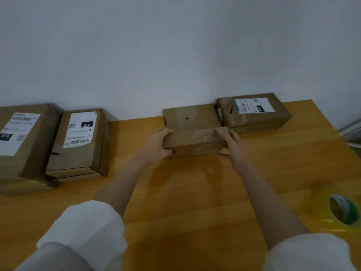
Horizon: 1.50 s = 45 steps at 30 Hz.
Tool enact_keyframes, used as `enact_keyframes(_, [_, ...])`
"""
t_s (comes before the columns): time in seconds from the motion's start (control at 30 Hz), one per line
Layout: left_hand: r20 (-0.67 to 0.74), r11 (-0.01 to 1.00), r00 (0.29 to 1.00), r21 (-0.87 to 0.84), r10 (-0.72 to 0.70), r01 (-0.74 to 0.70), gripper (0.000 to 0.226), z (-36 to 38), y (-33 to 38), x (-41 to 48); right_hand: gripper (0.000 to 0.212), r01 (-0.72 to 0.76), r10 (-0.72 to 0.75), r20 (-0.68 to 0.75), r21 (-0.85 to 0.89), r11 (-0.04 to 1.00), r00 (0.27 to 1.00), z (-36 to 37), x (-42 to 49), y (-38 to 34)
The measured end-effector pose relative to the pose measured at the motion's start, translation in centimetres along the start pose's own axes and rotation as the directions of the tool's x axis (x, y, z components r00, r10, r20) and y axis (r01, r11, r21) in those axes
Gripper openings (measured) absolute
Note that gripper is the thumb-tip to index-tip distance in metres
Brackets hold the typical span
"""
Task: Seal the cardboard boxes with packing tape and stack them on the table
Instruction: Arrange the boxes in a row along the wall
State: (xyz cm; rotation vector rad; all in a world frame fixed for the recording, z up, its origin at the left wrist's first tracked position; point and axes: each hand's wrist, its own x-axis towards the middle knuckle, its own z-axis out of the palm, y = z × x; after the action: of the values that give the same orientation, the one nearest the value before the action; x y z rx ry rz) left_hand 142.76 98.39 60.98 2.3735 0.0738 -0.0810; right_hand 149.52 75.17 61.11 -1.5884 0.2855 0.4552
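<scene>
- Sleeves: a white left sleeve (82,237) and a white right sleeve (310,253) are pushed up, leaving both forearms bare.
- Tape roll (340,212): a yellowish roll with a green inner core lies on the table (185,192) near its right edge, beside the right forearm and well apart from the boxes. It is blurred.
- Table: a yellow-brown wooden top set against the wall.
- Left hand (158,145): it grips the left end of the flat cardboard box (195,142). The fingers are curled together over the top edge and the thumb presses the near face.
- Right hand (236,147): it grips the right end of the same box. The fingers are closed together over the top corner and the thumb lies along the lower near edge.
- Flat cardboard box: held level between both hands, at mid-table, directly in front of the plain box. A glossy strip of tape crosses its top and near face. Whether its underside touches the table cannot be told.
- Plain box (191,116): it stands against the wall, taped across the top.
- Right labelled box (254,114): just beside the plain box, with a white label on top.
- Middle-left box (78,141): it carries a barcode label, and its near flap is slightly raised.
- Far-left box (21,141): larger, labelled, just beside the middle-left box.
- Wall (175,55): plain pale grey.
</scene>
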Motion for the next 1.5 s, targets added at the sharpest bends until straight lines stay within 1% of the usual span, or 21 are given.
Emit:
enact_keyframes(0.07, [-0.053, 0.999, 0.999, 0.033, -0.01, 0.011, 0.056, -1.2, 0.0, -0.1, 0.06, 0.052, -0.047, 0.072, -0.065, 0.997, 0.996, 0.2, -0.2, -0.6])
enact_keyframes(0.1, [-0.082, 0.999, 0.996, 0.041, -0.017, 0.02, 0.057, -2.1, -0.1, -0.2, 0.064, 0.09, -0.076, 0.133, -0.108, 0.99, 0.988, 0.5, -0.4, -0.9])
enact_keyframes(0.17, [-0.141, 0.998, 0.989, 0.022, -0.05, 0.054, 0.056, -4.1, -0.6, -0.8, 0.076, 0.21, -0.144, 0.278, -0.228, 0.951, 0.95, 1.7, -0.6, -1.6])
enact_keyframes(0.2, [-0.173, 0.997, 0.982, -0.002, -0.077, 0.078, 0.056, -5.3, -0.9, -1.2, 0.08, 0.285, -0.18, 0.335, -0.298, 0.911, 0.925, 2.6, -0.5, -1.9])
enact_keyframes(0.23, [-0.204, 0.995, 0.974, -0.03, -0.1, 0.096, 0.055, -6.6, -1.3, -1.8, 0.078, 0.354, -0.213, 0.374, -0.363, 0.862, 0.903, 3.6, -0.3, -2.2])
enact_keyframes(0.3, [-0.264, 0.993, 0.957, -0.05, -0.12, 0.11, 0.053, -9.0, -2.3, -3.1, 0.067, 0.443, -0.257, 0.418, -0.447, 0.777, 0.871, 6.0, 0.4, -3.0])
enact_keyframes(0.33, [-0.292, 0.993, 0.949, -0.033, -0.121, 0.116, 0.053, -10.0, -2.9, -3.8, 0.063, 0.471, -0.266, 0.441, -0.463, 0.751, 0.857, 7.3, 0.6, -3.4])
enact_keyframes(0.37, [-0.323, 0.991, 0.938, -0.014, -0.128, 0.13, 0.054, -10.8, -3.4, -4.4, 0.061, 0.479, -0.257, 0.467, -0.454, 0.751, 0.846, 8.6, 0.6, -3.8])
enact_keyframes(0.47, [-0.405, 0.979, 0.897, 0.019, -0.178, 0.203, 0.057, -12.4, -4.6, -5.6, 0.061, 0.445, -0.198, 0.514, -0.417, 0.793, 0.835, 12.3, 0.8, -4.6])
enact_keyframes(0.6, [-0.43, 0.966, 0.88, 0.061, -0.201, 0.251, 0.055, -12.5, -5.1, -5.3, 0.067, 0.449, -0.206, 0.497, -0.439, 0.778, 0.843, 14.8, 2.3, -3.9])
enact_keyframes(0.73, [-0.417, 0.961, 0.881, 0.055, -0.226, 0.273, 0.057, -11.7, -5.6, -3.8, 0.063, 0.481, -0.217, 0.478, -0.545, 0.687, 0.851, 14.9, 4.1, -3.5])
enact_keyframes(0.87, [-0.431, 0.947, 0.859, 0.032, -0.277, 0.321, 0.059, -10.6, -6.3, -2.0, 0.063, 0.472, -0.218, 0.45, -0.591, 0.654, 0.866, 14.9, 5.9, -3.6])
enact_keyframes(0.97, [-0.458, 0.94, 0.838, 0.013, -0.297, 0.34, 0.065, -10.2, -6.9, -0.9, 0.064, 0.464, -0.222, 0.432, -0.609, 0.643, 0.874, 15.7, 6.8, -3.8])
enact_keyframes(1.03, [-0.485, 0.92, 0.797, -0.039, -0.359, 0.391, 0.074, -10.0, -7.2, -0.1, 0.062, 0.459, -0.237, 0.411, -0.612, 0.644, 0.88, 16.4, 7.1, -3.8])
enact_keyframes(1.13, [-0.488, 0.85, 0.701, -0.218, -0.521, 0.48, 0.079, -10.0, -7.8, 0.9, 0.057, 0.456, -0.258, 0.383, -0.63, 0.629, 0.887, 17.8, 7.4, -3.6])
enact_keyframes(1.2, [-0.454, 0.812, 0.673, -0.309, -0.583, 0.495, 0.081, -9.9, -8.4, 1.4, 0.056, 0.446, -0.281, 0.349, -0.626, 0.64, 0.894, 18.6, 7.6, -3.5])
enact_keyframes(1.3, [-0.416, 0.785, 0.668, -0.389, -0.616, 0.482, 0.083, -9.8, -8.8, 1.7, 0.053, 0.391, -0.294, 0.258, -0.586, 0.709, 0.92, 19.4, 7.6, -3.8])
enact_keyframes(1.37, [-0.408, 0.79, 0.685, -0.423, -0.603, 0.443, 0.074, -9.9, -9.1, 1.8, 0.054, 0.371, -0.278, 0.246, -0.597, 0.711, 0.928, 19.6, 7.6, -3.9])
enact_keyframes(1.43, [-0.401, 0.816, 0.72, -0.394, -0.567, 0.423, 0.068, -9.9, -9.3, 1.8, 0.054, 0.361, -0.254, 0.257, -0.628, 0.69, 0.933, 19.5, 7.5, -3.8])
enact_keyframes(1.5, [-0.4, 0.822, 0.719, -0.33, -0.568, 0.464, 0.068, -9.8, -9.5, 1.6, 0.056, 0.345, -0.233, 0.256, -0.645, 0.682, 0.938, 19.2, 7.4, -3.7])
